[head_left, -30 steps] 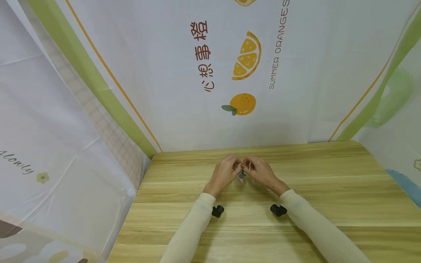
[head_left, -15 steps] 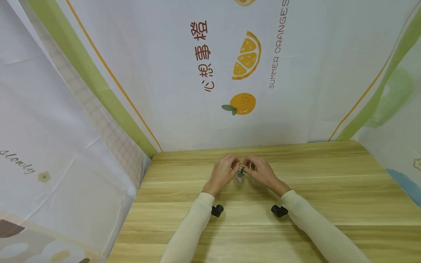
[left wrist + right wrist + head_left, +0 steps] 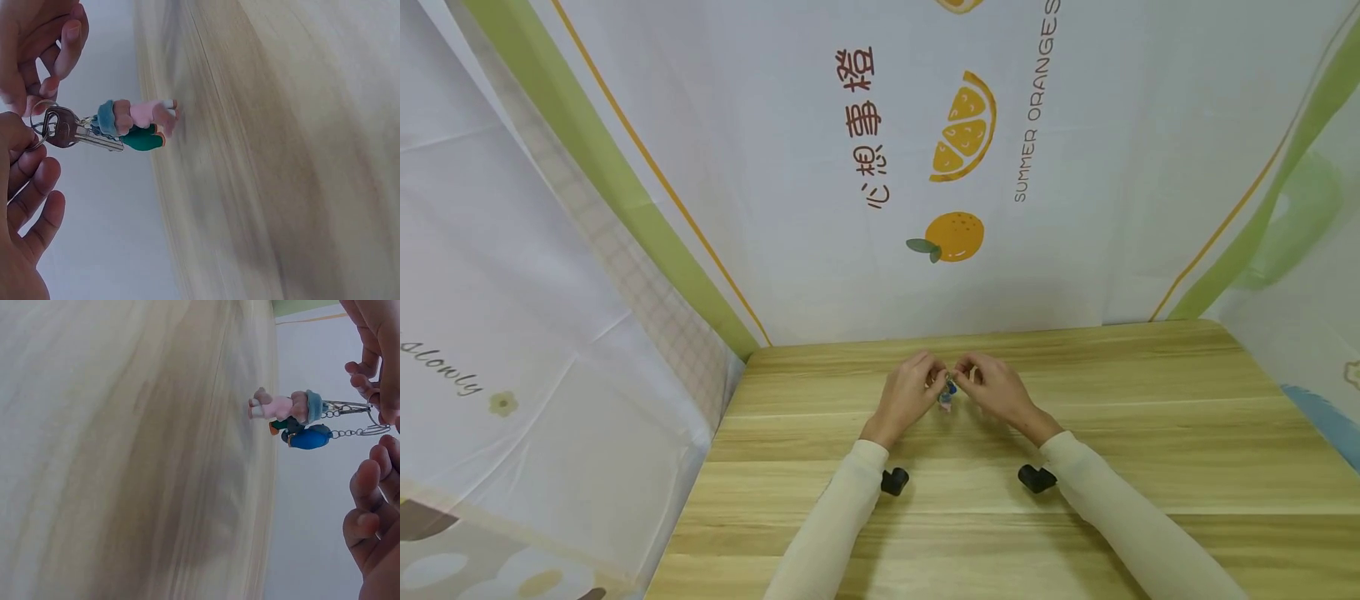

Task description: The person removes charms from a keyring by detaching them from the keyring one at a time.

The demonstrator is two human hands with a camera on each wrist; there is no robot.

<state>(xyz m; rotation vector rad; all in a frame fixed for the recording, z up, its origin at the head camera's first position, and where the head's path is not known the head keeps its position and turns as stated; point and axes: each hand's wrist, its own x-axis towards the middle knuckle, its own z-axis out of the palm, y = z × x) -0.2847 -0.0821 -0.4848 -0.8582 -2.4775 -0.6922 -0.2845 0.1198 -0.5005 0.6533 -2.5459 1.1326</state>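
Pinching ring (image 3: 377, 430): left grip (image 3: 910, 396), right grip (image 3: 996, 393) | hanging: key (image 3: 67, 131), charms (image 3: 310, 437) | place: above desk (image 3: 962, 533), toward far edge

In front of you, the white cloth sheet with orange lines (image 3: 775, 208) bears brown-red characters "心想事橙" (image 3: 865, 129) and thin brown capitals "SUMMER ORANGES" (image 3: 1036, 112), while the pale cloth sheet on your left (image 3: 512, 258) carries grey script "slowly" (image 3: 441, 369).

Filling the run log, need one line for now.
left hand: pinches key ring | right hand: pinches key ring | key, figurines: hanging
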